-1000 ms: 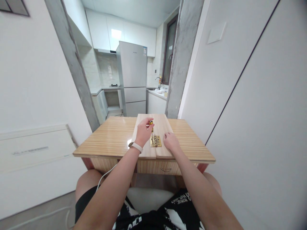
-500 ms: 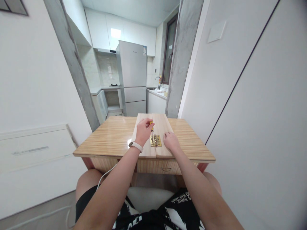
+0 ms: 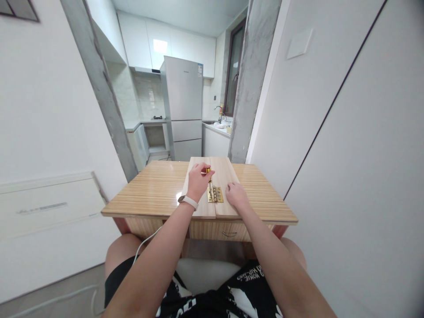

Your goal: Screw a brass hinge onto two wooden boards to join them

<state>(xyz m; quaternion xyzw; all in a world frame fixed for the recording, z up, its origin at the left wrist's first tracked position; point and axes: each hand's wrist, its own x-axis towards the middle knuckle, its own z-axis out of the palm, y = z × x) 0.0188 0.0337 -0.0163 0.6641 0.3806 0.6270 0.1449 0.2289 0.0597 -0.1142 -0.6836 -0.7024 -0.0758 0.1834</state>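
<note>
Two pale wooden boards [image 3: 225, 176] lie side by side on the striped wooden table [image 3: 155, 190], joined by a brass hinge [image 3: 215, 194]. My left hand [image 3: 198, 180], with a white band on its wrist, is closed round a small screwdriver with a yellow and black handle [image 3: 208, 170] that stands upright on the hinge's left leaf. My right hand [image 3: 236, 194] rests on the right board just beside the hinge, fingers curled down against the wood.
A drawer front [image 3: 228, 232] sits under the table edge, above my knees. White walls stand close on both sides. Beyond the table a kitchen opens with a grey fridge [image 3: 183, 106] and a sink counter [image 3: 217, 128].
My left hand's fingers have shifted slightly round the screwdriver handle. The right hand, boards and hinge stay where they were.
</note>
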